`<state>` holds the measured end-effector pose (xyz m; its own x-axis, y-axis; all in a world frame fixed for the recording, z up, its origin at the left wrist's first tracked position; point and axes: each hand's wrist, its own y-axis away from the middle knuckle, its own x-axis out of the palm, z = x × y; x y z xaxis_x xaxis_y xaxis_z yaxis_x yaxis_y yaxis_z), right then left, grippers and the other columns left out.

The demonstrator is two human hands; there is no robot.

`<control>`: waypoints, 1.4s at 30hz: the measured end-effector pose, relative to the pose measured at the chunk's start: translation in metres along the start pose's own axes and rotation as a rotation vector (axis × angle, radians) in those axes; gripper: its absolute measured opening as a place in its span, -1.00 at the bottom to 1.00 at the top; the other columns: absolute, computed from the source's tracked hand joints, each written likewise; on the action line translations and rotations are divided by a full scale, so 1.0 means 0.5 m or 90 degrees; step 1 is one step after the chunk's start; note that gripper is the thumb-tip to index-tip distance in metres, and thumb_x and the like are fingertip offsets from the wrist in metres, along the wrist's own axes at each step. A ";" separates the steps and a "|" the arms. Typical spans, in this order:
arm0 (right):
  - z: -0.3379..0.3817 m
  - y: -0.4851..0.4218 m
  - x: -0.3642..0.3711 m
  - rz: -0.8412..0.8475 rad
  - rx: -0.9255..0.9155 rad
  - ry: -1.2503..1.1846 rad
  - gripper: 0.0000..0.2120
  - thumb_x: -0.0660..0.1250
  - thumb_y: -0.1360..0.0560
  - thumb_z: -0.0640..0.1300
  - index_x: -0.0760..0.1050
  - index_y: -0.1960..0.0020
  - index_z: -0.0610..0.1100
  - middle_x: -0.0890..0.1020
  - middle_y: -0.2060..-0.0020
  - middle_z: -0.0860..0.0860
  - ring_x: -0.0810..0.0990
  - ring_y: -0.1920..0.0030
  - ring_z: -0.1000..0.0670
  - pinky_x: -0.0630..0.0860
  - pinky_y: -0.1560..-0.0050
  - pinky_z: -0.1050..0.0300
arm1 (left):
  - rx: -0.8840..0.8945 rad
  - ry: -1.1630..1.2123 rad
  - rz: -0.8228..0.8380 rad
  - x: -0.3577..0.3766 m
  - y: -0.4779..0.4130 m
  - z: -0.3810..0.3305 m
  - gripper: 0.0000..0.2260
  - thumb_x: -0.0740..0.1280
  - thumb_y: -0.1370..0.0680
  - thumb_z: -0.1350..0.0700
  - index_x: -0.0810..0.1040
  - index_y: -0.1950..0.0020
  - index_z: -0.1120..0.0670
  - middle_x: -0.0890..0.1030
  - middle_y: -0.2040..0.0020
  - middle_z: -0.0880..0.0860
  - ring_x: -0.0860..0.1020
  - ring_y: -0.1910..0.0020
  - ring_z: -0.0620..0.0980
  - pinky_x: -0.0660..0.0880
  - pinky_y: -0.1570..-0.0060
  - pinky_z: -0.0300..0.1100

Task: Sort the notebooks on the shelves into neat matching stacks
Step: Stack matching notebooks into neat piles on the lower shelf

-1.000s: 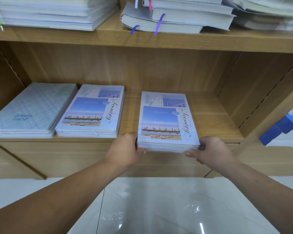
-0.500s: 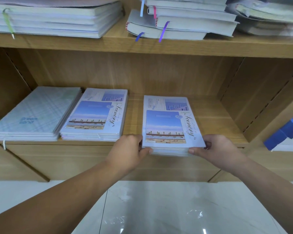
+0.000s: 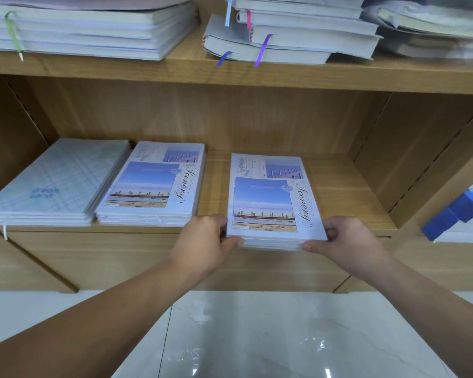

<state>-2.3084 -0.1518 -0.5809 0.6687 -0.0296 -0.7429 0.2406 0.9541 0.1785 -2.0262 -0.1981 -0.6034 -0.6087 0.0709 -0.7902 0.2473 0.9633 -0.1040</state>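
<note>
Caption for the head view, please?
Left hand and right hand grip a Scenery notebook stack on the lower shelf.

Blue sky-photo notebks [image 3: 273, 197]; pale plaid stack [image 3: 55, 184].

Light-wood shelf unit [image 3: 257, 118] w/ plain back panel. Upper board [image 3: 148, 69] across top, lower board [image 3: 347, 203] below. Rt side panel [image 3: 410, 165] has slotted strip. Floor [image 3: 257, 336]: glossy white marble-look tile, grout line, light glints.
</note>
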 end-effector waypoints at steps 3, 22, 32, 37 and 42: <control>0.004 0.004 0.000 -0.003 -0.002 0.009 -0.77 0.62 -0.37 -0.01 0.64 0.04 0.03 0.72 0.21 0.14 0.68 0.16 0.06 0.57 0.14 0.08 | 0.006 0.002 -0.005 0.000 0.003 -0.001 -0.79 0.50 -0.51 -0.11 0.69 -0.05 -0.03 0.69 0.22 -0.09 0.63 0.23 -0.11 0.60 0.13 -0.08; 0.044 -0.009 0.015 0.008 0.004 0.100 0.08 0.72 -0.20 0.03 0.26 -0.59 0.05 0.53 -0.34 0.04 0.53 -0.26 -0.04 0.52 -0.19 0.08 | 0.006 -0.011 0.025 0.005 0.016 -0.040 -0.37 0.49 -0.53 0.03 0.36 -0.55 0.00 0.50 0.16 -0.05 0.58 0.06 0.01 0.47 0.10 -0.21; 0.057 -0.026 0.032 -0.015 0.030 0.084 0.03 0.72 -0.16 0.03 0.33 -0.55 0.11 0.53 -0.26 0.04 0.55 -0.11 -0.04 0.52 -0.05 0.10 | -0.036 0.036 0.002 0.006 0.017 -0.043 -0.36 0.45 -0.54 0.11 0.31 -0.59 0.01 0.64 -0.13 0.05 0.61 -0.04 0.04 0.56 -0.06 -0.13; 0.073 -0.037 0.044 -0.015 0.036 0.061 0.04 0.73 -0.17 -0.08 0.33 -0.56 0.06 0.55 -0.25 0.04 0.56 -0.14 -0.07 0.54 -0.07 0.09 | -0.067 0.050 0.007 -0.002 0.005 -0.032 -0.40 0.45 -0.53 0.13 0.36 -0.55 0.00 0.64 -0.19 0.04 0.61 -0.13 0.06 0.59 -0.11 -0.08; 0.096 -0.057 0.052 -0.002 0.027 0.065 0.05 0.73 -0.17 -0.10 0.33 -0.56 0.04 0.55 -0.24 0.01 0.55 -0.15 -0.07 0.56 -0.14 0.07 | -0.079 0.052 0.009 -0.016 0.002 -0.018 -0.38 0.43 -0.54 0.16 0.32 -0.58 -0.01 0.64 -0.15 0.04 0.64 -0.05 0.08 0.61 -0.09 -0.08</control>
<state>-2.2642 -0.1942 -0.5743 0.5928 -0.0003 -0.8053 0.2742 0.9403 0.2015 -2.0280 -0.1955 -0.5916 -0.6665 0.1004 -0.7387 0.1636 0.9864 -0.0136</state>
